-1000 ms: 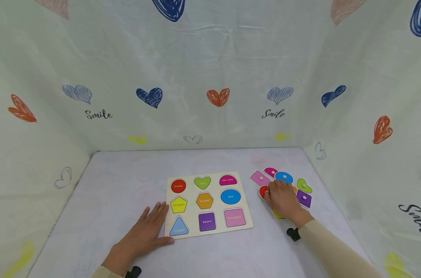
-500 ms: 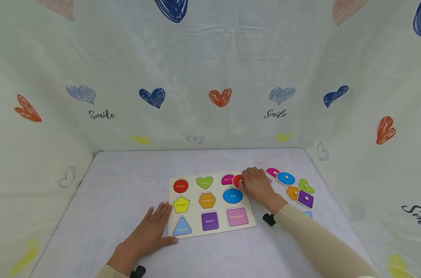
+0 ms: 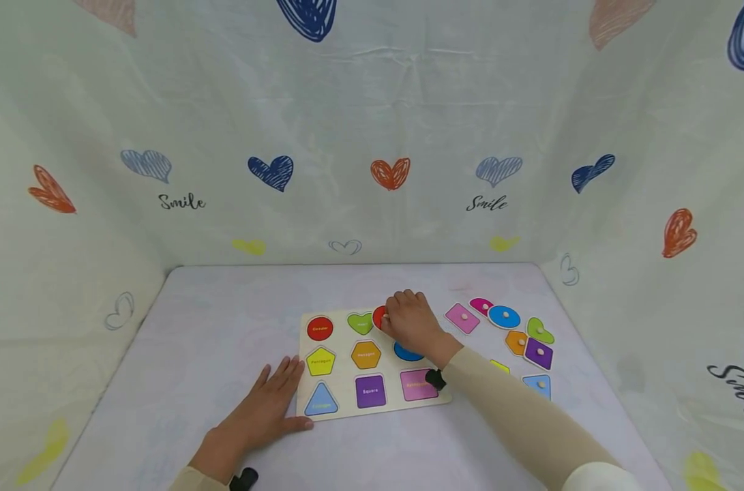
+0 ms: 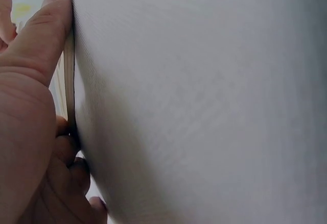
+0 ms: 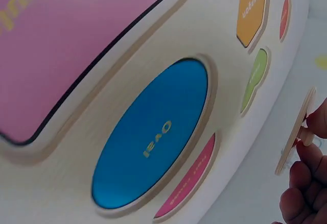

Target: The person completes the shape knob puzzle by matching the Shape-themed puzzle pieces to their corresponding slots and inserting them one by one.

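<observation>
Right grip (image 3: 410, 323) pinched on red disc (image 3: 378, 316) by knob (image 5: 306, 136) over board (image 3: 344, 389), left hand (image 3: 262, 410) flat

I see a red round piece (image 3: 378, 317), knob pinched in the right hand (image 3: 413, 326), lifted off the flat nine-shape board (image 3: 346, 397); left hand (image 3: 262, 410) at its edge.

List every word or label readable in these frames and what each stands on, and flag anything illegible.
"Smile": twice on the back curtain; a third, on the right, is cut off.
"Oval": blue oval on the board.
"Hexagon": orange hexagon.
"Square": purple square.
"Circular": red circle.
Too small, blurred or partly hidden: labels on the yellow pentagon, green heart, blue triangle, pink half round and pink rectangle.
</observation>
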Demonstrator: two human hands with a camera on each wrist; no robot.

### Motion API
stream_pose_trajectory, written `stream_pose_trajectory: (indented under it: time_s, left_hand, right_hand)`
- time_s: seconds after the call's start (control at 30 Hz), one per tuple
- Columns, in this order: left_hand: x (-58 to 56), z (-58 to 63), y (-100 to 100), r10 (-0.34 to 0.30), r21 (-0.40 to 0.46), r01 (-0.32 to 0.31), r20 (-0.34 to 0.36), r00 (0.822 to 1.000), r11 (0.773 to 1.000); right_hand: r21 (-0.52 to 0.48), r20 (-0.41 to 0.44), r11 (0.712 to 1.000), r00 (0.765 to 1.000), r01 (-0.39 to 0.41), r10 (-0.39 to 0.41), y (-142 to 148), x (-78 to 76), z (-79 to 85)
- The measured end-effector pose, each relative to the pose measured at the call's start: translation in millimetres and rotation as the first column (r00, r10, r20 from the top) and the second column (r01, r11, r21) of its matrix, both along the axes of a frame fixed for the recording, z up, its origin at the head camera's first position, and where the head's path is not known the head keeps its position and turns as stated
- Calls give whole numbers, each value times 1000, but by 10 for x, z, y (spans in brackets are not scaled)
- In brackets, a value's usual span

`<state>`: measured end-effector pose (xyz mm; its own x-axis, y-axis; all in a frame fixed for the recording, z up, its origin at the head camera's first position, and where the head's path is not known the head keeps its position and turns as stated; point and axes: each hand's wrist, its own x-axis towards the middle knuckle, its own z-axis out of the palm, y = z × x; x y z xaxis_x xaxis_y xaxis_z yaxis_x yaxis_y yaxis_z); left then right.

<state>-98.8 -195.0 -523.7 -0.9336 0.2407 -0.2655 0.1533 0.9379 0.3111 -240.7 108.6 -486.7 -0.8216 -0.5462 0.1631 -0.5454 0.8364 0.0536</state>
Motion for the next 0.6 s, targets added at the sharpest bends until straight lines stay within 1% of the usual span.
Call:
stream_pose_trajectory:
  time_s: [0.13,0.37,0.6]
  left_hand:
    - [6,19,-8,1,10,-1,7,1000,1000]
    - [17,43,-12,-1,35,0,14,1000,999]
    - [0,20,-28,1,41,-2,26,1000,999]
  right_hand:
    - [24,-28,999,999,-43,44,-201,-14,-8]
    - [70,15,994,997,-78,78,-569,-40,-18]
    - [137,21,984,993,-115,113,-885,-57,-38]
